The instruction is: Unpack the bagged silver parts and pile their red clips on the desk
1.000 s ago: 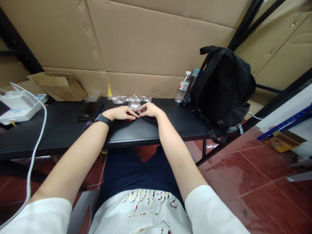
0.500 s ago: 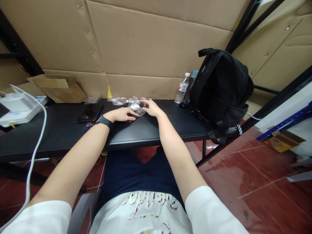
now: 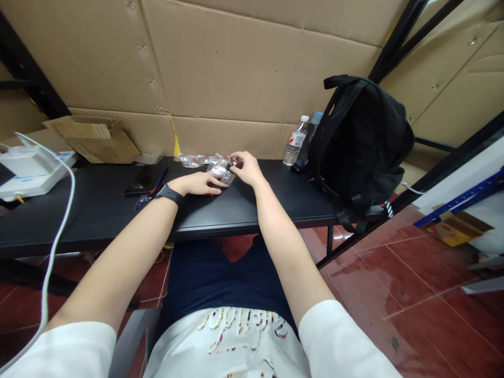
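My left hand [image 3: 200,184], with a dark watch on its wrist, lies low over the black table with its fingers stretched out to the right. A small red thing [image 3: 211,185] shows between its thumb and fingers, mostly hidden. The fingertips reach the edge of a clear crinkled plastic bag [image 3: 220,170]. To the right of the bag, my right hand [image 3: 249,168] curls its thumb and fingers around a small dark reddish-brown round object [image 3: 237,163], whose kind is too small to tell.
More clear plastic packaging with red spots [image 3: 192,160] lies behind the bag. At left are a phone [image 3: 142,184], a brown paper bag [image 3: 94,139] and a white device [image 3: 39,173] with a cable. Bottles [image 3: 294,143] and a black backpack [image 3: 362,142] stand at right.
My right hand has lifted slightly up and to the right, away from the plastic bag, with the dark round object in its fingers. My left hand has barely moved.
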`<state>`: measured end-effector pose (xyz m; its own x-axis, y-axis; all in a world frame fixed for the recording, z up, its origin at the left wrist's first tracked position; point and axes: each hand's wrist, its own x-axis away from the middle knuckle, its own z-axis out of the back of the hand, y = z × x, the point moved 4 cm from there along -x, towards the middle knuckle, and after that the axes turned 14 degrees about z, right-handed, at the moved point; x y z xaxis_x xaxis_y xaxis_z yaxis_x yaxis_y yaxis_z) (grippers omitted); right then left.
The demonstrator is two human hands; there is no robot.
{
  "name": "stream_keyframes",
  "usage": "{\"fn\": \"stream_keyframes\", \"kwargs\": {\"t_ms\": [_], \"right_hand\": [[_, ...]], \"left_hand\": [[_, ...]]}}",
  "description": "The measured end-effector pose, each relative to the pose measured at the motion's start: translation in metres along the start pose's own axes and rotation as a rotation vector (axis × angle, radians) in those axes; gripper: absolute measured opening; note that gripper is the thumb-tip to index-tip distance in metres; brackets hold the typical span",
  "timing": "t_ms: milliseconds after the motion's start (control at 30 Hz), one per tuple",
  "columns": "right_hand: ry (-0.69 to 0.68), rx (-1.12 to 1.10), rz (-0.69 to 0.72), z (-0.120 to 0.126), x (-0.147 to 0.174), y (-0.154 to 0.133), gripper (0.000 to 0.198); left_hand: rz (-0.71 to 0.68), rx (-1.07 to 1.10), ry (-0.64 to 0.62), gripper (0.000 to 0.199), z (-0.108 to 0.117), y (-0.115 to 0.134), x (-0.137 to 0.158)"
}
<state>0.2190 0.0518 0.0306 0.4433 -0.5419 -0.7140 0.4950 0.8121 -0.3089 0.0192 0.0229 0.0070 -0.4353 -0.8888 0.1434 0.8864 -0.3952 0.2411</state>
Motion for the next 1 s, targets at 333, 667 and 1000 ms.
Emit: {"fn": "stream_keyframes", "kwargs": {"t_ms": [333,667,1000], "right_hand": [[0.192,0.188,-0.144,0.027,0.000,0.001,0.039],[-0.084,-0.109,-0.119,0.005,0.005,0.007,0.026],[-0.298,-0.043,-0.215,0.002,0.011,0.007,0.026]], "left_hand": [[0.077,-0.224,0.099,0.056,-0.011,0.035,0.001],[0.015,-0.194,0.111,0.056,-0.008,0.035,0.003],[0.033,-0.184,0.132,0.062,-0.009,0.029,-0.001]]}}
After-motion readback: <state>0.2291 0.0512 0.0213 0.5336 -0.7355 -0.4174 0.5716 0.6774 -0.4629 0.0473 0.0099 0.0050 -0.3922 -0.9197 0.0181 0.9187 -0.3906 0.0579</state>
